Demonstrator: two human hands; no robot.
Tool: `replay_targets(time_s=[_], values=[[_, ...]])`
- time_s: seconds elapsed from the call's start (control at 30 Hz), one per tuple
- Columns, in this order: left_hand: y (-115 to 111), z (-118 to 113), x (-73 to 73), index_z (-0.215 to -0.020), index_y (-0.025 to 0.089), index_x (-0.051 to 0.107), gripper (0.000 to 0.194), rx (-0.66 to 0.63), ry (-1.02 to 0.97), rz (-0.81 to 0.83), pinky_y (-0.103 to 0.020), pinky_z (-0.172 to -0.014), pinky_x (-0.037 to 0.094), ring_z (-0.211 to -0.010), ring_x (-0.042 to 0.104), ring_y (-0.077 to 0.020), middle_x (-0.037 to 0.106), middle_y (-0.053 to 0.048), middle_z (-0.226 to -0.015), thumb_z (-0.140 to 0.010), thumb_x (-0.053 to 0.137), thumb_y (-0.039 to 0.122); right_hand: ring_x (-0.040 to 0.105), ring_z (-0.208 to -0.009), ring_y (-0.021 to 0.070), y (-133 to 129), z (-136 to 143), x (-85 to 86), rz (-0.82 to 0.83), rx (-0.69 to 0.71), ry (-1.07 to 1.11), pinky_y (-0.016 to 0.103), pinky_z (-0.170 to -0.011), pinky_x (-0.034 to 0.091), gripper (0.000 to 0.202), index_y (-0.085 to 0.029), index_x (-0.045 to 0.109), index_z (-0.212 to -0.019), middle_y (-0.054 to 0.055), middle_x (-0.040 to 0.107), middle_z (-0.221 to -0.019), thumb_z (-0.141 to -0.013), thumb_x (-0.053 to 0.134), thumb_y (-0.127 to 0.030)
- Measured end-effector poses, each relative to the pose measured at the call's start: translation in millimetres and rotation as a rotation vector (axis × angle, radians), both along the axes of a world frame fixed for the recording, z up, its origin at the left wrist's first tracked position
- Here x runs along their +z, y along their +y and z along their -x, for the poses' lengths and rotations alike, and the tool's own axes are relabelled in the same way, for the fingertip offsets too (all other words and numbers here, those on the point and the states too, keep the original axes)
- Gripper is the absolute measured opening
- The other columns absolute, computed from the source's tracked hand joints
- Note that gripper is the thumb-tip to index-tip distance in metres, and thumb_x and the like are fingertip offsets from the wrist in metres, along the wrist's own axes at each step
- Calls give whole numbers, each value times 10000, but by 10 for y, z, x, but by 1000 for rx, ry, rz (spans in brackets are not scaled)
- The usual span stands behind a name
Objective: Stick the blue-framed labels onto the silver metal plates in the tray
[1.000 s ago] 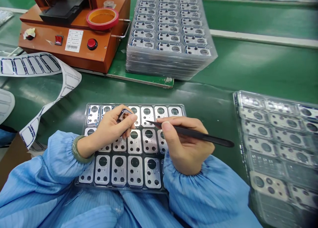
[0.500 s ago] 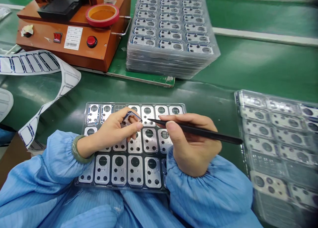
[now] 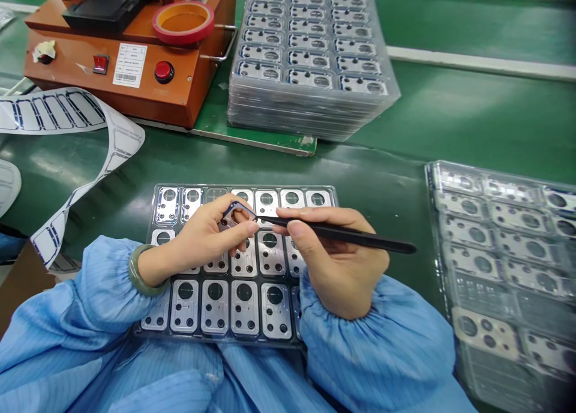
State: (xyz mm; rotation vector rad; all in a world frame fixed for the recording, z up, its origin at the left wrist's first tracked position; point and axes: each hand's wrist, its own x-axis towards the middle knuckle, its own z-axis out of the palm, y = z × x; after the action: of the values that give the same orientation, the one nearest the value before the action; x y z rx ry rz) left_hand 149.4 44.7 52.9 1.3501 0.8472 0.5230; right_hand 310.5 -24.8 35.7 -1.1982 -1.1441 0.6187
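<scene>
My left hand [image 3: 211, 236] pinches a small metal plate [image 3: 230, 220] with a large round hole and a dark blue edging, holding it up at a tilt. My right hand [image 3: 337, 257] is closed around black tweezers [image 3: 355, 236], held like a pen. The tweezers' tips meet the right edge of the plate, beside my left thumb; whether they grip anything there I cannot make out. Both hands are over a clear plastic tray [image 3: 229, 340] with rows of similar silver plates [image 3: 215, 305]. One pocket in the back row lies bare of a plate, and my hands hide part of the middle row.
Behind stands a tall stack of filled trays [image 3: 310, 110]. An orange machine [image 3: 108, 95] at the back left carries a roll of red tape [image 3: 183, 24]. A curling strip of adhesive frames [image 3: 123, 143] lies at left. Another tray of plates [image 3: 499, 269] is at right.
My right hand has moved left with the tweezers, and their tips have gone from a gap away to the plate's edge. My left hand stays in place with the plate.
</scene>
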Motion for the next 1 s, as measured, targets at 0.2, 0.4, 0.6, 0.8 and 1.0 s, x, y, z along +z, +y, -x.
replay_targets(time_s=[0.2, 0.4, 0.6, 0.8, 1.0], values=[[-4, -1, -15, -827, 162, 505, 170, -12, -4, -14, -159, -439, 451, -448, 535, -48, 563, 53, -606, -810, 632, 273, 694, -782, 173, 2, 6, -1, -2, 5, 7, 342, -708, 622, 138, -218, 645, -916, 14, 700, -900, -800, 688, -156], [-7, 1, -19, -811, 167, 495, 202, -62, -1, 11, -171, -448, 456, -446, 544, -60, 573, 54, -597, -793, 655, 290, 693, -694, 146, 14, 16, 20, -29, 17, 10, 306, -678, 618, 151, -227, 645, -907, -3, 705, -897, -793, 691, -138], [-23, 8, -35, -812, 170, 488, 200, -100, 40, -14, -179, -458, 465, -453, 558, -71, 586, 39, -597, -827, 615, 323, 702, -738, 174, 14, 18, 9, -11, 17, -2, 335, -694, 625, 148, -233, 644, -905, 7, 714, -913, -784, 710, -179], [-21, 21, -77, -858, 173, 511, 209, -128, 73, -70, -176, -459, 472, -473, 569, -71, 601, 34, -650, -826, 615, 351, 702, -809, 187, 4, 21, -12, -13, 48, 20, 368, -750, 620, 154, -239, 642, -911, 8, 713, -932, -789, 704, -169], [-32, 22, -117, -823, 170, 534, 187, -149, 65, -120, -176, -484, 485, -501, 587, -73, 618, 23, -674, -830, 612, 340, 701, -808, 182, -7, 41, -9, 3, 62, 12, 367, -750, 609, 156, -234, 640, -922, 8, 709, -943, -796, 695, -161]])
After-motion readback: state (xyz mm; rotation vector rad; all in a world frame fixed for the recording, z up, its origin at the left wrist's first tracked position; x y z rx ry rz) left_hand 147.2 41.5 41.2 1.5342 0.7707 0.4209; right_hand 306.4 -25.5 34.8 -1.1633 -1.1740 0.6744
